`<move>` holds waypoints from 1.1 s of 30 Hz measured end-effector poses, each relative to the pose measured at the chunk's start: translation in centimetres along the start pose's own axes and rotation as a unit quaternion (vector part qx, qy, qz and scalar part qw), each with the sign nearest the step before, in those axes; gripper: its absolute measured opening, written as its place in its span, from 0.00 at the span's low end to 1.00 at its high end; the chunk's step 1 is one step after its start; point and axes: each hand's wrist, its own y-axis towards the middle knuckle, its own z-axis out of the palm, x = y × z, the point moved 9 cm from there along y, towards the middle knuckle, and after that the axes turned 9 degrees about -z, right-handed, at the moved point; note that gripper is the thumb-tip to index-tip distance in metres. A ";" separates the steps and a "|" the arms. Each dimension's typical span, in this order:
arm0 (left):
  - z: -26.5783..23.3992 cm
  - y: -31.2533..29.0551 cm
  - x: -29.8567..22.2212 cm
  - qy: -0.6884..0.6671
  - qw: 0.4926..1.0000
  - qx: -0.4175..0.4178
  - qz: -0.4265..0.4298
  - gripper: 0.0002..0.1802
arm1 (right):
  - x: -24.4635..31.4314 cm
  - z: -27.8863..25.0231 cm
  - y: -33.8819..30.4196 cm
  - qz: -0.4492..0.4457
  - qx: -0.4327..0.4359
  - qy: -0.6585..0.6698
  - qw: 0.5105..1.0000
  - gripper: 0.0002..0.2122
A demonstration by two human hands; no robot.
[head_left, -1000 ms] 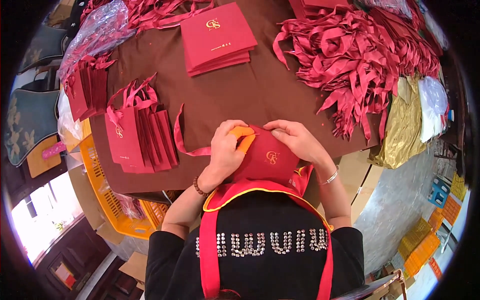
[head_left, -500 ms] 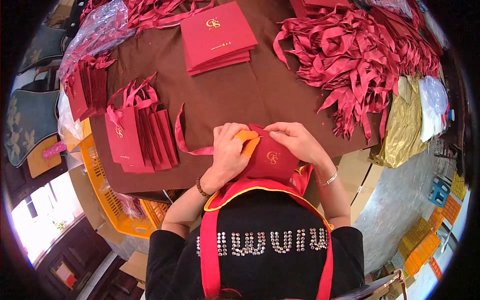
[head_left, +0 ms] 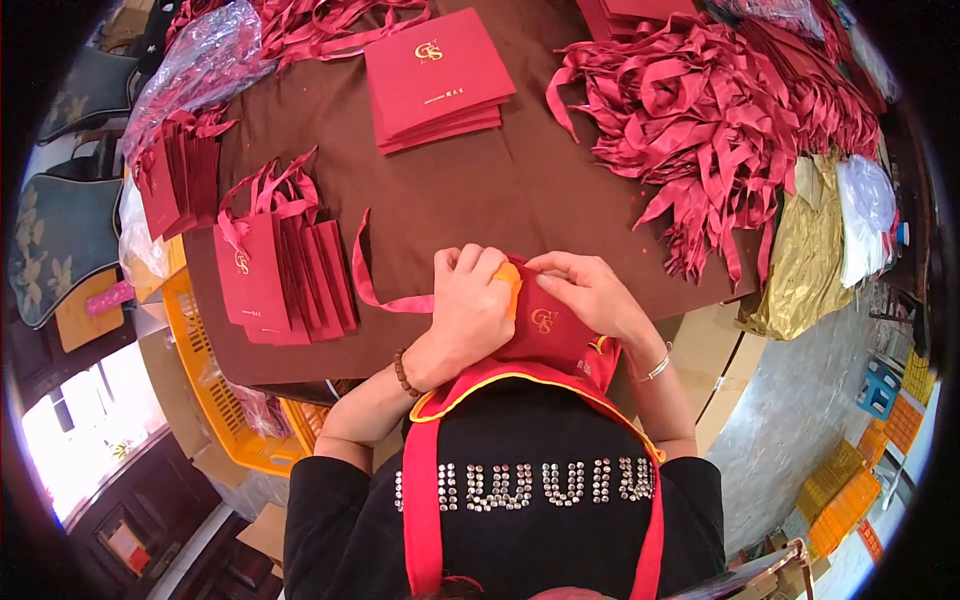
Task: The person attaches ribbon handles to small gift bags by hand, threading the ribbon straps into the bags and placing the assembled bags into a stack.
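A dark-red paper bag point(head_left: 545, 325) with a gold emblem lies at the near table edge, against my red apron. My left hand point(head_left: 470, 305), with orange covering on its thumb and forefinger, is closed at the bag's top left edge; its fingertips are partly hidden. A red ribbon point(head_left: 395, 303) trails leftward on the table from under that hand. Thumb and fingers of my right hand point(head_left: 590, 290) pinch the bag's top right edge. Whether the ribbon passes through the bag I cannot tell.
Brown cloth covers the table point(head_left: 440, 200). Flat red bags point(head_left: 440, 75) are stacked at the far middle. Ribboned bags point(head_left: 265, 275) stand at left, and a big heap of red ribbons point(head_left: 690, 130) lies at right. A yellow crate point(head_left: 215, 370) stands below the left edge.
My left hand has turned inward over the bag's top edge, hiding more of the orange finger covering. The right hand has shifted slightly left, still pinching the bag.
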 end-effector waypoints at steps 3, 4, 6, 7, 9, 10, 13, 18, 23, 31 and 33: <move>0.1 -0.1 -1.0 0.043 0.999 0.002 0.026 0.08 | 1.6 0.0 0.1 -0.024 -0.010 -0.065 0.998 0.12; 0.2 -0.1 -1.3 0.058 0.998 0.008 0.033 0.08 | 2.1 0.1 0.2 -0.041 -0.009 -0.099 0.994 0.11; 0.3 -0.2 -1.4 0.074 0.996 0.015 0.041 0.08 | 1.9 0.0 0.2 -0.037 -0.014 -0.093 0.995 0.11; 0.2 -0.4 -1.5 0.084 0.995 -0.002 0.052 0.09 | 1.7 -0.1 0.1 -0.032 -0.019 -0.087 0.996 0.11; -0.2 -0.6 -1.5 0.093 0.994 -0.017 0.063 0.09 | 1.3 -0.2 0.1 -0.046 -0.023 -0.084 0.995 0.12; -0.2 -0.9 -1.3 0.091 0.994 0.001 0.059 0.09 | 1.4 -0.2 0.1 -0.061 -0.025 -0.081 0.995 0.12; -0.1 -0.9 -0.3 0.073 0.996 0.020 0.049 0.09 | 2.3 0.0 0.1 -0.051 -0.005 -0.112 0.992 0.12; 0.1 0.3 1.5 -0.033 0.995 0.087 -0.039 0.08 | 2.9 0.3 -0.2 -0.069 -0.012 -0.125 0.990 0.11; 0.9 2.3 3.4 -0.201 0.961 0.179 -0.063 0.06 | 4.8 0.8 -0.9 -0.199 -0.038 -0.207 0.957 0.10; 3.4 4.8 0.9 -0.109 0.879 0.456 0.091 0.09 | 7.3 0.9 -2.1 -0.260 -0.084 -0.251 0.928 0.06; 2.8 5.8 0.3 -0.174 0.889 0.411 0.104 0.08 | 7.0 0.9 -2.2 -0.267 -0.085 -0.250 0.927 0.06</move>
